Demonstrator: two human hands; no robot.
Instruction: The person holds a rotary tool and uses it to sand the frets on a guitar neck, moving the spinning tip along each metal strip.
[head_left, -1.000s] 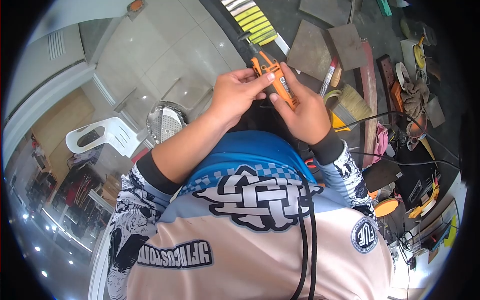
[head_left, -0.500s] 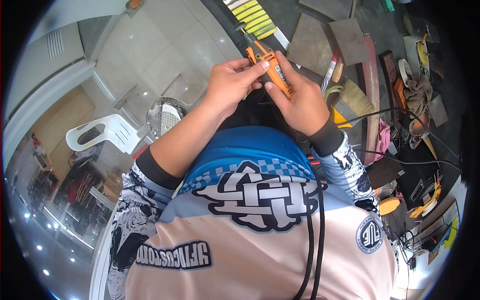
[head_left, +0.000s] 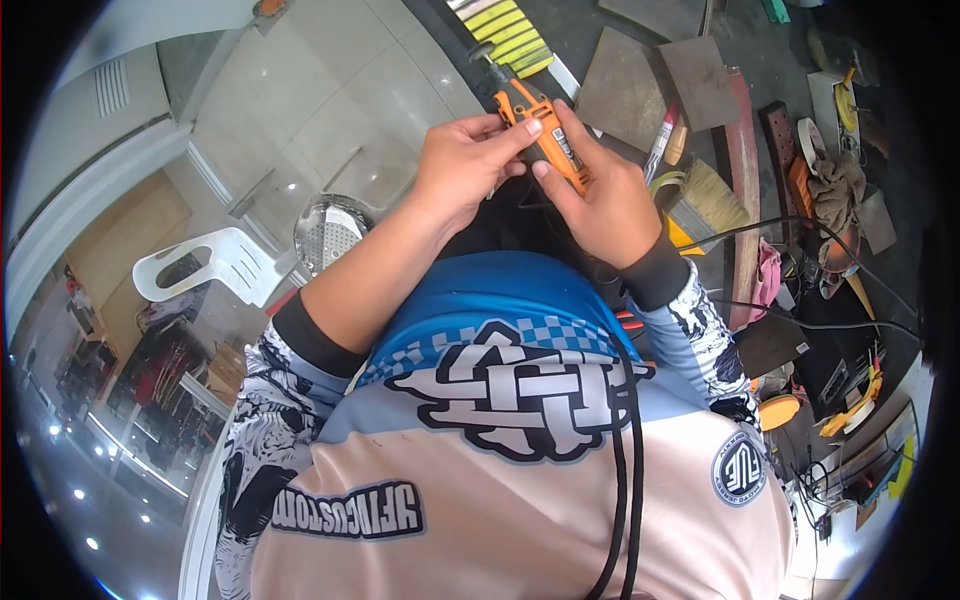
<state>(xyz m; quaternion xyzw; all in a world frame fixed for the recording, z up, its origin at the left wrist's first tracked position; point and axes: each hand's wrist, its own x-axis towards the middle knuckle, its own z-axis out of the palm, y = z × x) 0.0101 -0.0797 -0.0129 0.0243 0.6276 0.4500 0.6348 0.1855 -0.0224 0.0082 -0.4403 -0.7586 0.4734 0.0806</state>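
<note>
An orange and black rotary tool is held between both hands in front of my body, tilted so its nose points up and left. A small dark disc is fitted at its tip. My left hand is closed on the tool's side, thumb pressed on the body near its middle. Around the rear part wraps my right hand, its thumb below and index finger along the upper side. The fingers under the tool are partly hidden.
On the dark bench to the right lie metal plates, a wide paintbrush, a marker, a long reddish bar and black cables. Striped yellow strips sit past the tool. A white plastic chair and round stool stand left.
Almost nothing differs. The tool and both hands have shifted very slightly, with the grip kept the same.
</note>
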